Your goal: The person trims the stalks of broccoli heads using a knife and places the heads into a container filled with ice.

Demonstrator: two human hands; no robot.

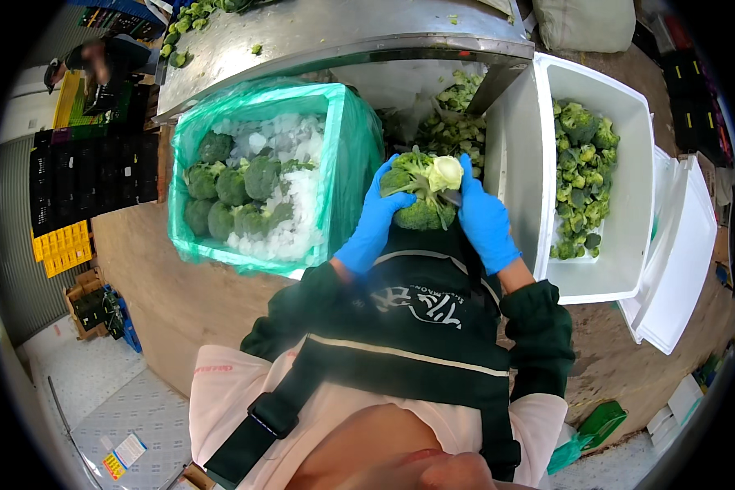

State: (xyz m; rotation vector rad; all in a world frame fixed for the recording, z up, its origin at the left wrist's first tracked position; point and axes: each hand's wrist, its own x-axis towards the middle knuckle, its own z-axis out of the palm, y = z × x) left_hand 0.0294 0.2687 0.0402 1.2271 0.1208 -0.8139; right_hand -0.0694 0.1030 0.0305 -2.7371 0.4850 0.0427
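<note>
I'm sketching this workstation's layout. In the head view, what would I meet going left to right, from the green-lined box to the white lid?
Green-lined box → left hand → broccoli head → right hand → white box → white lid.

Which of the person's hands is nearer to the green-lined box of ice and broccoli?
Left. The left hand is just right of the green-lined box, holding a broccoli head; the right hand is farther right, at that head's other side.
</note>
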